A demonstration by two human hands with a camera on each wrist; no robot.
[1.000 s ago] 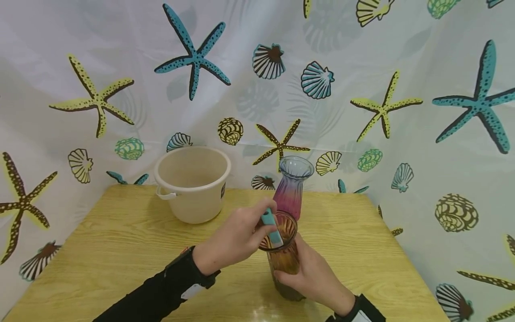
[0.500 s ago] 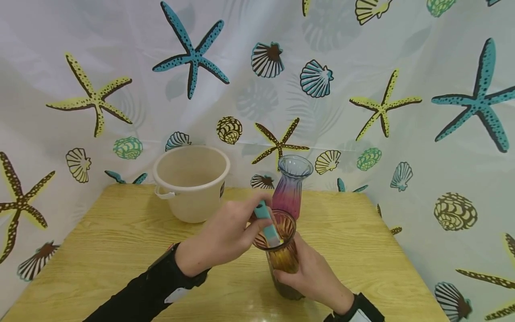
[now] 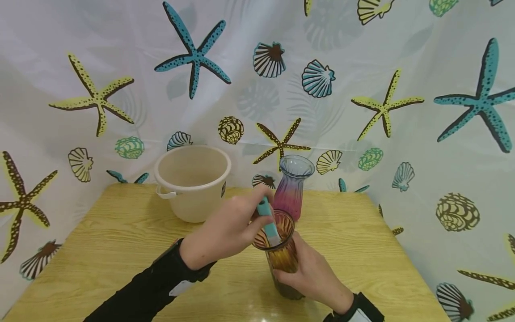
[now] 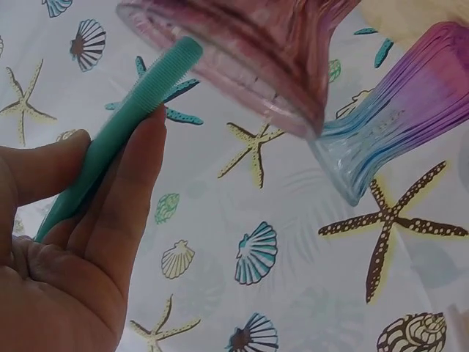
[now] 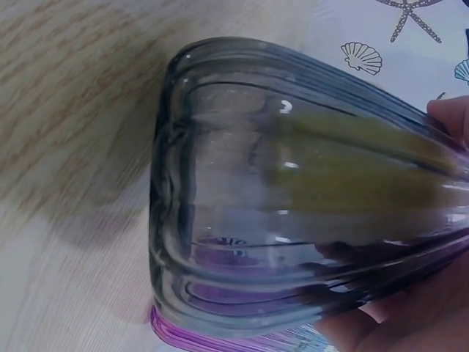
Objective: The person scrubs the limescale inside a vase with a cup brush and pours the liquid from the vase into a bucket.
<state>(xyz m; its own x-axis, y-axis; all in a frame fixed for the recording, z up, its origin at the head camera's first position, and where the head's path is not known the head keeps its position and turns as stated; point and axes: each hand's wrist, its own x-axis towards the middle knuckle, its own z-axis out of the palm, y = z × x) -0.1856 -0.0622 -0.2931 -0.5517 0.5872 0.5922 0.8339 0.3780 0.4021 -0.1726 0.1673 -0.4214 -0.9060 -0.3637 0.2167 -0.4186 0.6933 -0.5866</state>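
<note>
In the head view my left hand (image 3: 229, 230) pinches a slim teal brush (image 3: 267, 219) between thumb and fingers. Its pale lower end dips inside the mouth of an amber-and-grey ribbed glass vase (image 3: 283, 261). The left wrist view shows the teal brush (image 4: 121, 128) with a finely ribbed end beside the flared vase rim (image 4: 242, 81). My right hand (image 3: 314, 275) grips that vase round its narrow middle. Its thick clear-grey base (image 5: 220, 183) fills the right wrist view; whether it touches the table, I cannot tell.
Behind the held vase stands a second glass vase (image 3: 290, 190), blue fading to pink. A cream bucket (image 3: 197, 203) with a side handle sits at the back left of the wooden table (image 3: 120, 250). A shell-and-starfish patterned curtain (image 3: 241, 44) surrounds the table.
The left hand has shifted slightly left with the brush, which stands a little steeper in the vase mouth. The right hand and vase have hardly moved.
</note>
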